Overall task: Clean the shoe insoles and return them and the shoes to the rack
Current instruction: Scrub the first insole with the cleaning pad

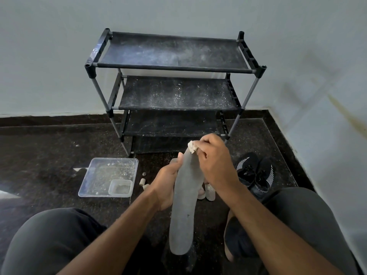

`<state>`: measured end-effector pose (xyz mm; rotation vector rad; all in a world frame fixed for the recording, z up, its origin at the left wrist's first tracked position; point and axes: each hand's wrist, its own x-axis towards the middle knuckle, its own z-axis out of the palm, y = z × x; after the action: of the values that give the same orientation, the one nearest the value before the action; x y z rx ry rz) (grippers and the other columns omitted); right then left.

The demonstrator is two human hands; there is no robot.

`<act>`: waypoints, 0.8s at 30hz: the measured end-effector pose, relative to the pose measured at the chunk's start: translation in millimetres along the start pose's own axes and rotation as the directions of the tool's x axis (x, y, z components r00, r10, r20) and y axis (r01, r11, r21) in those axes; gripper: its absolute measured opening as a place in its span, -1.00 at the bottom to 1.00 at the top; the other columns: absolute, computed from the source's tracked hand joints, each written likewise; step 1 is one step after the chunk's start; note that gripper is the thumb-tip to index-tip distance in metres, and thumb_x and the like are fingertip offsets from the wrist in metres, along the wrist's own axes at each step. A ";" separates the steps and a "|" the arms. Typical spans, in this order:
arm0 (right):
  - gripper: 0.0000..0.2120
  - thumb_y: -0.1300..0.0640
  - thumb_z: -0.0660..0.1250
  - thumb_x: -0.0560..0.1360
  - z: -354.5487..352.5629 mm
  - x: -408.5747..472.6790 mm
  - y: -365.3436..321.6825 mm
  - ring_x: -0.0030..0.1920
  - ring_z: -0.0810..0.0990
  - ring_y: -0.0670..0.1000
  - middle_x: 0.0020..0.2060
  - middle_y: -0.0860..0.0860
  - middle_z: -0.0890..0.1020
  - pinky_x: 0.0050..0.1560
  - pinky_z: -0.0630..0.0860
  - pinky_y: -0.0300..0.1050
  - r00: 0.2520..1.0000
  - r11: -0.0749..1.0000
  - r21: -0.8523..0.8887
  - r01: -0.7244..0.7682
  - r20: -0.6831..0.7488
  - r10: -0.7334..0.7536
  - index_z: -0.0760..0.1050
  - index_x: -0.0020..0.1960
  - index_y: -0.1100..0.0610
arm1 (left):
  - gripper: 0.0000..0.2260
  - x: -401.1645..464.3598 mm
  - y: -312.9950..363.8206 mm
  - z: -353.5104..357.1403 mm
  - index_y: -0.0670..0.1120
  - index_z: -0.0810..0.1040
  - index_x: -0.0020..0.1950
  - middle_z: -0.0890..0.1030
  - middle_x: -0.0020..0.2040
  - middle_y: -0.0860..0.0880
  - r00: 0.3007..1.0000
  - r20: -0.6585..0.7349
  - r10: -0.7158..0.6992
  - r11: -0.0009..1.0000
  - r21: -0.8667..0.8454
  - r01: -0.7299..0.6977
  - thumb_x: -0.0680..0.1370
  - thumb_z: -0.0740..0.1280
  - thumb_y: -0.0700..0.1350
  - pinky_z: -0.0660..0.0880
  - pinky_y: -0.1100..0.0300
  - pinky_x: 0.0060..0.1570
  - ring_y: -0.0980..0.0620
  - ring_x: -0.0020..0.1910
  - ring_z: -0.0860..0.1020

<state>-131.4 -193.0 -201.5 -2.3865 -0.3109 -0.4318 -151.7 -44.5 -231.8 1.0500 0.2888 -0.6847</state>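
The long grey foam insole (186, 197) is gripped mid-length by the left hand (166, 183) and held upright above the floor, apparently so its toe end can be rubbed with the crumpled whitish wad (192, 146) pinched in the right hand (215, 159), while the black knit shoes (255, 172) wait just right, off the dusty black rack (174, 86).

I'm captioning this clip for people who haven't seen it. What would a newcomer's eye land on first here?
First, the long grey insole held upright at centre, the left hand gripping its side while the right hand presses a small whitish wad to its top end. Behind it stands the dusty black shoe rack against the wall. The black shoes sit on the floor at right, a clear plastic tray at left.
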 end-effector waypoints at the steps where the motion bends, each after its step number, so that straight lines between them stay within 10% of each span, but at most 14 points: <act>1: -0.89 0.33 0.32 0.57 2.1 -2.9 -3.1 -0.01 0.51 -0.03 -0.07 0.04 0.51 0.00 0.49 -0.26 0.999 0.999 -0.002 0.034 0.033 -0.034 0.62 0.02 0.26 | -0.44 0.8 -0.1 -0.7 -0.15 0.56 0.43 0.59 0.34 -0.34 1.000 0.001 0.000 1.000 -0.001 0.000 0.72 0.08 0.24 0.59 -0.25 0.20 -0.38 0.30 0.56; 4: -0.92 0.31 0.32 0.58 8.3 -11.7 -12.8 -0.01 0.50 -0.05 -0.07 0.02 0.50 0.02 0.52 -0.24 0.983 0.993 0.075 0.094 0.148 -0.104 0.59 -0.02 0.27 | -0.45 0.0 2.0 -1.5 -0.13 0.54 0.45 0.65 0.26 -0.29 1.000 -0.011 -0.010 1.000 -0.028 0.010 0.71 0.08 0.23 0.66 -0.06 -0.07 -0.20 0.12 0.69; 24: -0.85 0.29 0.33 0.56 -2.5 -1.3 2.5 -0.09 0.46 -0.02 -0.19 0.00 0.59 -0.13 0.50 -0.21 1.000 0.985 -0.171 -0.013 0.019 0.017 0.69 -0.07 0.20 | -0.37 -0.1 3.1 -1.9 -0.16 0.67 0.30 0.65 0.19 -0.31 1.000 -0.003 0.027 0.999 -0.028 -0.027 0.70 0.04 0.29 0.61 -0.09 0.05 -0.24 -0.01 0.64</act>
<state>-132.4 -196.6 -201.7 -2.5600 -0.2744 -0.4429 -149.6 -41.8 -230.5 1.0265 0.2853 -0.6531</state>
